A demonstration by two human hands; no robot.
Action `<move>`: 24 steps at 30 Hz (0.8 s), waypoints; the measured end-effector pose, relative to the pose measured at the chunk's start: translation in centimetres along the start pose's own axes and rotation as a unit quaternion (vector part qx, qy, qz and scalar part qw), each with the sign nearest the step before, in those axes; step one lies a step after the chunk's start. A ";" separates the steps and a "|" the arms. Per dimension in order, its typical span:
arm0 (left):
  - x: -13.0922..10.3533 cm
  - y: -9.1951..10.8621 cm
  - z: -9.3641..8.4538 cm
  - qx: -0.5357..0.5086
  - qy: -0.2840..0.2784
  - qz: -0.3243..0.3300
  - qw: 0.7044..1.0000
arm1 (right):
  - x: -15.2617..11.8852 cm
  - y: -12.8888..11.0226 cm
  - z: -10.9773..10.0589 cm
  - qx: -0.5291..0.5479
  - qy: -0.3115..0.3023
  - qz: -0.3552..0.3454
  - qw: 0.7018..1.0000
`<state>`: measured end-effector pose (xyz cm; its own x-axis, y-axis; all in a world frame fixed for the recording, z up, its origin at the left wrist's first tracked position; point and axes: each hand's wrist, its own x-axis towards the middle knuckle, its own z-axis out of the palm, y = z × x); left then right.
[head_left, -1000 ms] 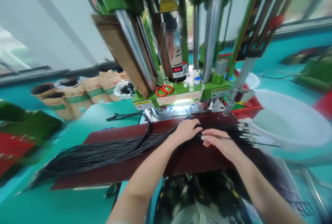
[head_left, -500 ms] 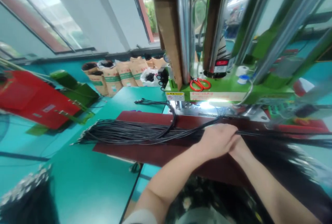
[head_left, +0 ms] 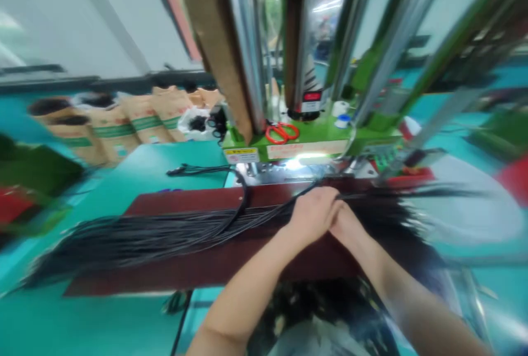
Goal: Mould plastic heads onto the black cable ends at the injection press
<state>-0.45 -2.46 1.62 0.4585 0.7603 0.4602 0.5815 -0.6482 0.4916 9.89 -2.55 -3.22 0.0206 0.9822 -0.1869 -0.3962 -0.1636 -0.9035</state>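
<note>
My left hand (head_left: 312, 212) is closed around black cables at the front of the green machine (head_left: 371, 137). Against it, my right hand (head_left: 342, 218) is closed too, with thin black strands running out to the right from between the hands. A long bundle of black cables (head_left: 144, 235) lies to the left across a dark red board (head_left: 231, 268). More dark cables (head_left: 383, 218) lie to the right of my hands. The fingertips are hidden behind the backs of the hands.
Red-handled scissors (head_left: 282, 133) and a blue and white spool (head_left: 342, 120) rest on the machine's ledge. Paper sacks (head_left: 111, 130) of black items stand at the back left. A looped black cable (head_left: 198, 169) lies on the green table (head_left: 152, 163).
The view has swung to the right, so the machine and hands appear further left. Both hands stay together on the cables, and the red machine at left is mostly out of view.
</note>
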 end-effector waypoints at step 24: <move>-0.4 -0.4 1.6 -0.043 -0.142 -0.015 0.989 | -4.5 -6.4 -9.1 0.195 -0.061 -0.111 0.973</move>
<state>0.17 -2.41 0.07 0.6194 0.7520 0.2252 0.5436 -0.6179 0.5681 20.70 -6.75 -0.10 0.0456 0.9968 0.0657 -0.7125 0.0785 -0.6973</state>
